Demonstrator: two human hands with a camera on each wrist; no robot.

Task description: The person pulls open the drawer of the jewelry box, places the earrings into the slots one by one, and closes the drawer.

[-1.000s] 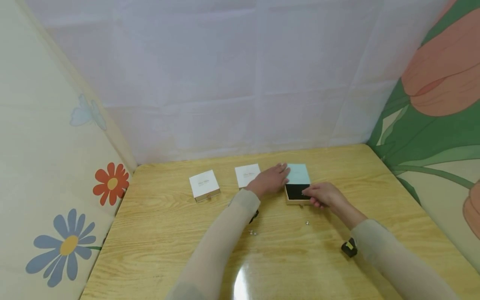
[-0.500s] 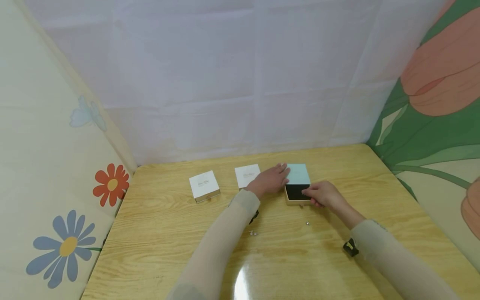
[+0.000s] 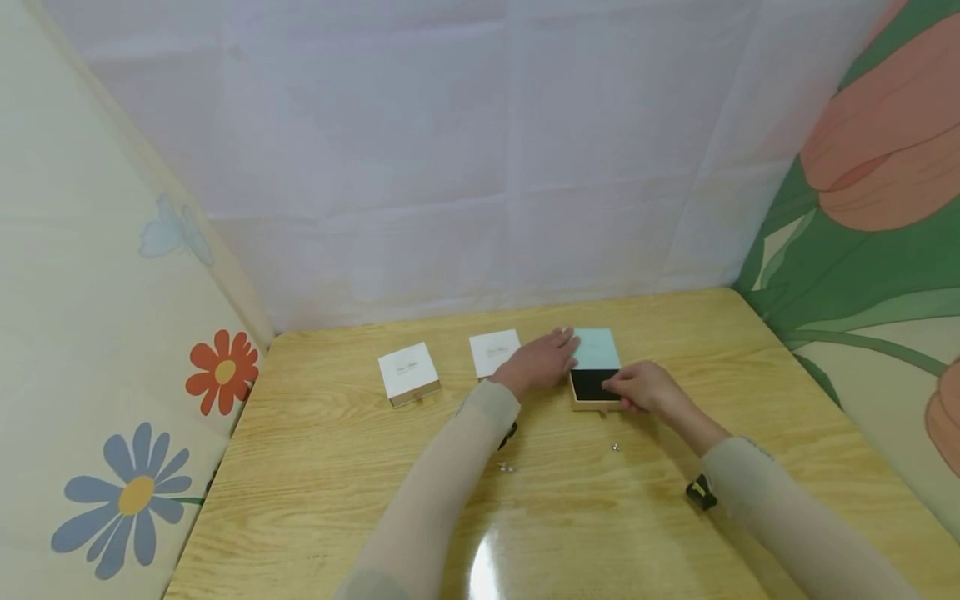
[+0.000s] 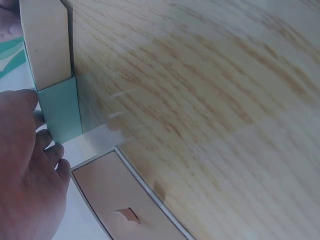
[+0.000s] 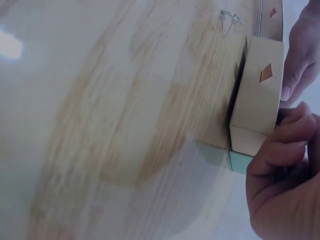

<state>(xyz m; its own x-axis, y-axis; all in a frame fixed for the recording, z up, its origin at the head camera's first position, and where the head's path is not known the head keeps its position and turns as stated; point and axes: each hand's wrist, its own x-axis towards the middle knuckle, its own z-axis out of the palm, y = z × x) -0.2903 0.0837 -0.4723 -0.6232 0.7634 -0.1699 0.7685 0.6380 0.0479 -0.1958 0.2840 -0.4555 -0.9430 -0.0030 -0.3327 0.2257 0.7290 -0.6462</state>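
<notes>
A teal sliding jewelry box stands at the back right of the table, its black-lined drawer pulled out toward me. My left hand rests against the sleeve's left side, fingertips along its teal wall in the left wrist view. Over the drawer's right half, my right hand has thumb and forefinger pinched at the black lining, with a tiny silvery glint of jewelry at the tips. In the right wrist view, curled fingers hide that small piece beside the drawer front.
Two white boxes, one at the left and one in the middle, stand along the back. Small silvery jewelry pieces lie on the wood, one cluster by my left forearm and one piece before the drawer. A black wrist device hangs under my right sleeve.
My right hand shifts very slightly at the drawer, its fingertips staying at the black lining. The left hand and the boxes stay in place.
</notes>
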